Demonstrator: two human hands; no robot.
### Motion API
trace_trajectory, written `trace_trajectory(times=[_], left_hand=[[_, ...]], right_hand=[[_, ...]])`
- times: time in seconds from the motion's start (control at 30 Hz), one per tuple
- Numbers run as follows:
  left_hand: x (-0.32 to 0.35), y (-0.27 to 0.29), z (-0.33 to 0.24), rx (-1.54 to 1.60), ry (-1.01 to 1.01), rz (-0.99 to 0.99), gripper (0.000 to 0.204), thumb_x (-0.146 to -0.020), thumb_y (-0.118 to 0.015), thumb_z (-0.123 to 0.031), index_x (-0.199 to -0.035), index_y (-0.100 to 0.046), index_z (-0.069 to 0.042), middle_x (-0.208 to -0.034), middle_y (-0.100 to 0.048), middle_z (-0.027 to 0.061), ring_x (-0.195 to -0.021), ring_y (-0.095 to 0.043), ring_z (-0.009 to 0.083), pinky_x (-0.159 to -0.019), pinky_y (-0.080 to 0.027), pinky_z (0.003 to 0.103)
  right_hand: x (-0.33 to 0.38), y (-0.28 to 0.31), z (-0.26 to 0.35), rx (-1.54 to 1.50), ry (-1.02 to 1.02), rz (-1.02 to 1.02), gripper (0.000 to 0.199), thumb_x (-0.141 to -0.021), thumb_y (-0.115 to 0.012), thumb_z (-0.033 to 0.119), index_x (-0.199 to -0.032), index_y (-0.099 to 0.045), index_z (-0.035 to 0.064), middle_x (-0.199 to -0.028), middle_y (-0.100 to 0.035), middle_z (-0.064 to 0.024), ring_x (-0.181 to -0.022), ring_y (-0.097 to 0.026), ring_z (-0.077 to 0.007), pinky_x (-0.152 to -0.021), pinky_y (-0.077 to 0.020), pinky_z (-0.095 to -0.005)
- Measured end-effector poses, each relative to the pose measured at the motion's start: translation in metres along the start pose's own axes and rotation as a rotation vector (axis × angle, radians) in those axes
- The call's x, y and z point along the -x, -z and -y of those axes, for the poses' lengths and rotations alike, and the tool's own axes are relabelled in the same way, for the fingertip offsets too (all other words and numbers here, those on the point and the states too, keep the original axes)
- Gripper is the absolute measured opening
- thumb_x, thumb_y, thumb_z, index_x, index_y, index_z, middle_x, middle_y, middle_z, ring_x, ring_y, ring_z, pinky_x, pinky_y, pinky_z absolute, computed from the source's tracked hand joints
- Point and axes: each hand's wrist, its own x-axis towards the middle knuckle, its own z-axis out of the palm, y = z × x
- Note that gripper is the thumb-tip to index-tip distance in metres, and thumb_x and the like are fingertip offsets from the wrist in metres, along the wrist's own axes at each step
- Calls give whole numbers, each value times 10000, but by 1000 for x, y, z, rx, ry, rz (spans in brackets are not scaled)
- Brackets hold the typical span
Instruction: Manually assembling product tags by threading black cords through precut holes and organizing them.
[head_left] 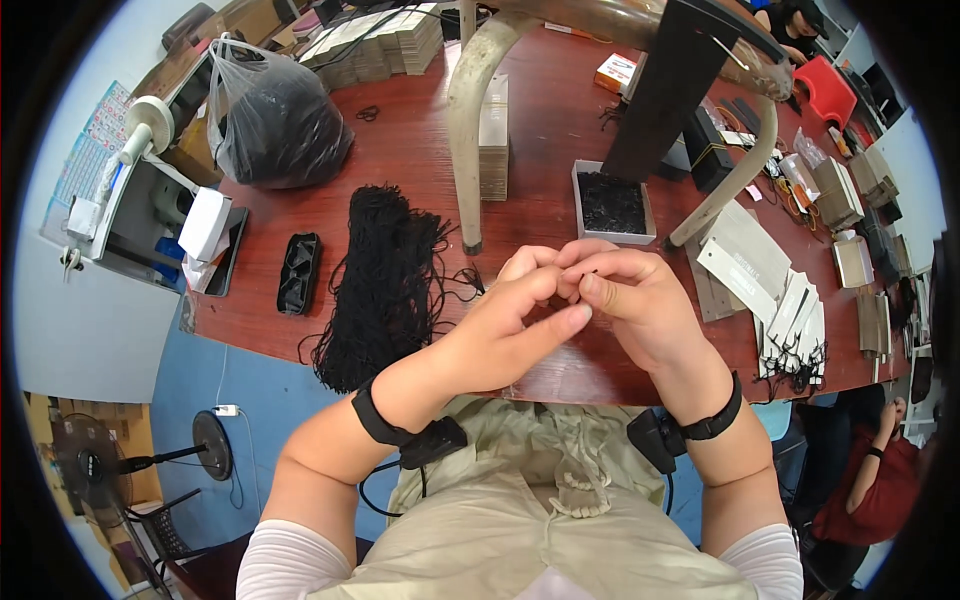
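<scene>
My left hand (pixel 525 318) and my right hand (pixel 645 300) meet above the table's near edge, fingertips closed together. A tiny dark tip shows at the right thumb and forefinger; the rest of it is hidden, and I cannot make out its kind. Nothing shows clearly between the left fingers. Left of my hands lies a thick bundle of black cords (pixel 375 285), with loose strands reaching toward the left hand. Beyond the right hand, a shallow white box (pixel 578 200) contains many small black pieces. Grey-white cardboard tags (pixel 795 325) with black strings lie to the right.
A metal-legged stand (pixel 463 150) rises from the red-brown table. Behind are a plastic bag of black material (pixel 275 115) and stacked cards (pixel 492 150). A black tray (pixel 298 273) lies left, a fan (pixel 90 465) stands lower left. Other people are at right (pixel 880 490) and far right (pixel 795 25).
</scene>
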Motion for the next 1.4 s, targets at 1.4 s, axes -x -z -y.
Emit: trace_trajectory(times=[1.4], left_hand=[[-1,-3,3,292,282,-296,91,-897,-609,-98,-951,-625,-27,-759,-565,-41,-637,-442,2,-557,-347,162]], right_hand=[[-7,33,-2,605,-99,-253,115,-795,-689,95,-831,-631,2,-846,-629,-46,-845,-600,-168,-753,-457,-309]])
